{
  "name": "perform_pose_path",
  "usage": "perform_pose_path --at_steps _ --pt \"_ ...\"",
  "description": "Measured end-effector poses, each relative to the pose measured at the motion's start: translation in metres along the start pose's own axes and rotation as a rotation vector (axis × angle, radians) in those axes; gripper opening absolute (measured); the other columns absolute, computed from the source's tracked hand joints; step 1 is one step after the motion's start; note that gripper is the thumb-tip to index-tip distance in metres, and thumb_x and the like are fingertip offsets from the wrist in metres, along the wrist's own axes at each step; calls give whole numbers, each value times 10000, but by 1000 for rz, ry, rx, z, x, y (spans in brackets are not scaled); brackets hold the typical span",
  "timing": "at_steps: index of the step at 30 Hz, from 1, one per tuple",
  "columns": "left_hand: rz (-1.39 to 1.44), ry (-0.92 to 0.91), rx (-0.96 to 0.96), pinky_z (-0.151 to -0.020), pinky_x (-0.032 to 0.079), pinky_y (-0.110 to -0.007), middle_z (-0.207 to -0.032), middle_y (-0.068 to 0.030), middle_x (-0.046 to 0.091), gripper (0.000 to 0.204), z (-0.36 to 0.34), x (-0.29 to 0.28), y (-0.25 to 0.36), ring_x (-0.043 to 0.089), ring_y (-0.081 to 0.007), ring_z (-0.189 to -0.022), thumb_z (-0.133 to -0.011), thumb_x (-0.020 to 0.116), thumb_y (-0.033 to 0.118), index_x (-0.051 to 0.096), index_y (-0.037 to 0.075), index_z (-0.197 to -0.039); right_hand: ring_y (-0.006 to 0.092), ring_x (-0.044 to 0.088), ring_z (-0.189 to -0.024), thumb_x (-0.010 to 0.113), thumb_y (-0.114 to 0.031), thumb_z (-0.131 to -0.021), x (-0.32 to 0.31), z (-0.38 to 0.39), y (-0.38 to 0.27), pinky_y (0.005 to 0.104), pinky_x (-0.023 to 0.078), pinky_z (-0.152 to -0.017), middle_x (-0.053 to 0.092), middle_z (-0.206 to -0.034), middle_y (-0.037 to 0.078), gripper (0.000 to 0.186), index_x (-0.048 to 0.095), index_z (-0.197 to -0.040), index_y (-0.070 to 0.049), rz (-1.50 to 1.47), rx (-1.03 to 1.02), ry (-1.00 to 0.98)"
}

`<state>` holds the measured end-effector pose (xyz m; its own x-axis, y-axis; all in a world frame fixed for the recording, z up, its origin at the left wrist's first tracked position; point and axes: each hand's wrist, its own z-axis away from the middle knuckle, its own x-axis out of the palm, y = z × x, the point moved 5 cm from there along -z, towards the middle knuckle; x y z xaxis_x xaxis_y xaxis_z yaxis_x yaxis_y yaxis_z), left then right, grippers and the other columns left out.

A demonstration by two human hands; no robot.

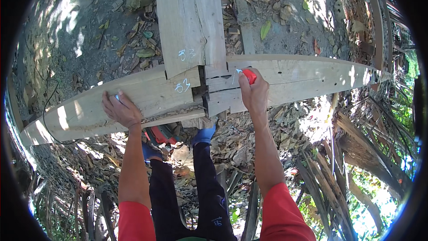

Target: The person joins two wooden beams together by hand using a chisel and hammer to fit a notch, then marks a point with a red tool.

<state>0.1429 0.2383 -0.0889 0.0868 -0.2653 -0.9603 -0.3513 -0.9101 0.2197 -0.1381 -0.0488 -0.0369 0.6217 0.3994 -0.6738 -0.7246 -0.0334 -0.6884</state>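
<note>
My right hand is closed around a red marker, its pale end against the right wooden plank beside a light-blue stroke. My left hand lies on the left wooden plank, a small pale-blue thing showing between its fingers. What that thing is, I cannot make out. A wide upright plank runs away from me and meets both side planks at notched ends. Light-blue handwritten marks stand beside the joint. A dark gap separates the left and right planks.
Beneath the planks, a red-and-black tool lies near my blue shoes. A thin black cord crosses the left plank's end. Dry leaves and wood chips cover the ground. Split wood and a log lie at the right.
</note>
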Motion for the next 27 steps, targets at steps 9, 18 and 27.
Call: perform_pose_path --at_steps 9,18,27 --pt "-11 19 16 -1068 285 -552 -1448 -165 436 441 -1 2 1 365 -410 -1321 -1028 399 392 568 -13 -986 403 668 -688 665 -196 -865 7 -3 5 413 521 -641 654 -744 241 242 660 -982 16 59 -63 18" --pt "-31 20 21 -1063 303 -529 -1431 -187 453 442 1 2 1 385 -396 -1310 -1028 407 384 569 -27 -1032 432 653 -705 658 -178 -856 2 16 15 438 520 -643 652 -749 246 224 665 -992 0 103 -27 15" --pt "-9 9 18 -1069 284 -556 -1446 -191 433 453 -3 1 -1 367 -411 -1318 -1030 401 397 563 -24 -983 376 679 -720 660 -200 -858 -10 31 22 404 523 -667 666 -771 226 254 670 -1019 -4 -15 168 68"
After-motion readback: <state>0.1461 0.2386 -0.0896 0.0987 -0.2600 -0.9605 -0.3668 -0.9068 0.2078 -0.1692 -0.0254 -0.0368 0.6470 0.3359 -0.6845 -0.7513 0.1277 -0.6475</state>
